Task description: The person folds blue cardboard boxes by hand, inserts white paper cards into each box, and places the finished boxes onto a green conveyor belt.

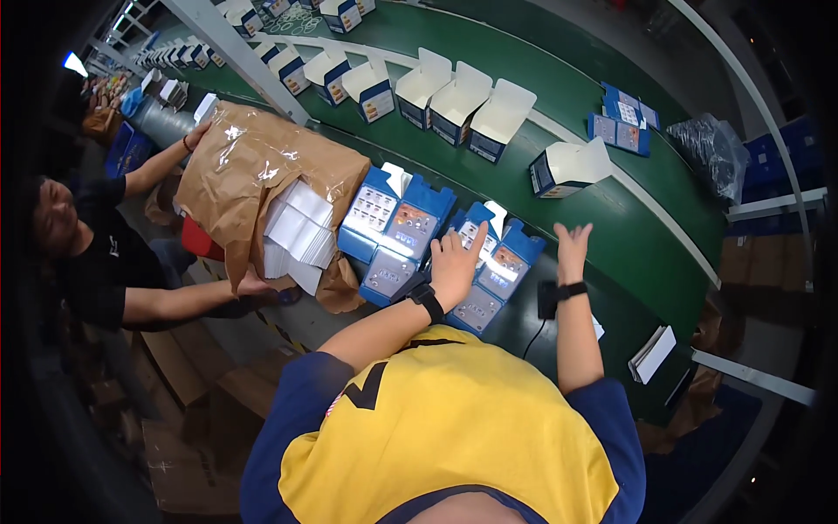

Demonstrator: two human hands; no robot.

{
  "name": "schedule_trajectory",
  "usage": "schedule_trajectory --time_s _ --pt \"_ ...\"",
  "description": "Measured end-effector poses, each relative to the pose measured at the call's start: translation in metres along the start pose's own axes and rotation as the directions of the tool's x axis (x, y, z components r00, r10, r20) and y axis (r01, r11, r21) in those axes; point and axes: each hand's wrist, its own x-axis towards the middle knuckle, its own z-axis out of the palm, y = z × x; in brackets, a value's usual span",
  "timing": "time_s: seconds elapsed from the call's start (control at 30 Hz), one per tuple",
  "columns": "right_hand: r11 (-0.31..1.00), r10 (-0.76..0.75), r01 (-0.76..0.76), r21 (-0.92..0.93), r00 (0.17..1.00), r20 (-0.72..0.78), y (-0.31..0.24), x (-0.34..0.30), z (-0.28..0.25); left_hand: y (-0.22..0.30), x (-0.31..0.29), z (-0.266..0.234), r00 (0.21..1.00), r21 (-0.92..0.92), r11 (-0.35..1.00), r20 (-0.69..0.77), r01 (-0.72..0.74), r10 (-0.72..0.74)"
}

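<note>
our left hand (455,272), fingers spread, rests on left side of flat blue carton stack (504,272); stack's long axis runs away from us, slanting right. our right hand (572,249), fingers splayed, empty, just right of stack; left nearer.

Left hand (455,272) palm-down; right hand (572,251) outstretched, fingers apart.

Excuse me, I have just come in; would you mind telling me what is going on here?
The person's left hand lies on some flat blue cartons, while the right hand is open beside them and seems to hold nothing. At the left, a co-worker holds a torn brown paper package with white pieces showing inside. Open boxes stand on the green conveyor.
</note>
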Motion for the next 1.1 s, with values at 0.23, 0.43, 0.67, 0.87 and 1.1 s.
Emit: schedule_trajectory --time_s 0.23,0.43,0.67,0.87,1.1 --pt "0.975 0.19 -0.222 0.017 0.868 0.458 0.012 -0.13 0.012 0.007 -0.002 -0.007 0.998 -0.115 0.993 -0.038 0.035 -0.039" --pt "0.941 -0.039 0.098 -0.324 0.982 0.183 0.025 -0.141 0.016 0.008 0.003 -0.032 0.976 -0.505 0.844 -0.016 0.179 -0.217" --pt "0.962 -0.085 0.001 0.272 0.951 0.296 -0.041 -0.18 0.003 -0.008 0.021 -0.029 0.847 -0.88 0.211 0.307 0.427 -0.435" --pt "0.942 -0.055 -0.078 0.327 0.924 0.378 -0.054 -0.187 -0.005 -0.005 0.017 -0.053 0.901 -0.9 0.047 0.432 0.433 -0.046" --pt "0.854 -0.365 0.235 0.465 0.906 0.214 -0.035 -0.16 -0.006 0.028 -0.02 -0.085 0.908 -0.989 -0.04 0.114 0.142 0.403"
